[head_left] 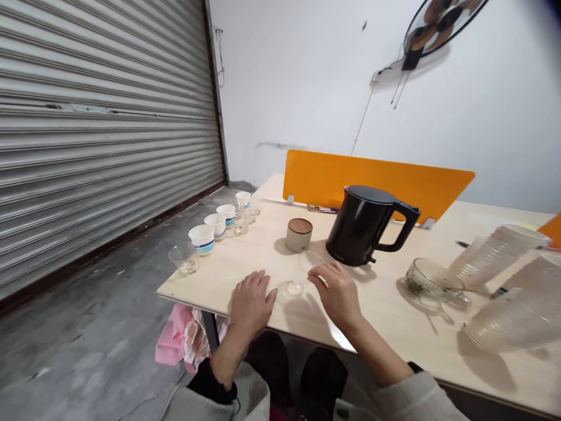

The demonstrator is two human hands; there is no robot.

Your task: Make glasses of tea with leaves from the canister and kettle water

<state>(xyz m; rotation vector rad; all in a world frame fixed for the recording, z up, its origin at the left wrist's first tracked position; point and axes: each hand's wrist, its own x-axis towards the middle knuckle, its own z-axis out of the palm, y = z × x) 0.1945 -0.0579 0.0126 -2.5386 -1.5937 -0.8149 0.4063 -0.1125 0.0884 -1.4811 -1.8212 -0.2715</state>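
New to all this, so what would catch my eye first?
A black electric kettle stands on the pale wooden table before a bright orange panel. White paper cups line its left edge, and stacks of clear plastic cups lie on the right. The left hand and right hand flank a clear glass.

A matte black is shown by the kettle, and a bright orange by the desk divider. Blue and teal bands are printed around the white paper cups. A brown wood grain is seen on the lid of the beige canister. Grey horizontal ribbing is carried by the roller shutter, a pale wood tone by the tabletop, and pink by the cloth below the table edge, while the glass tumbler is left colourless
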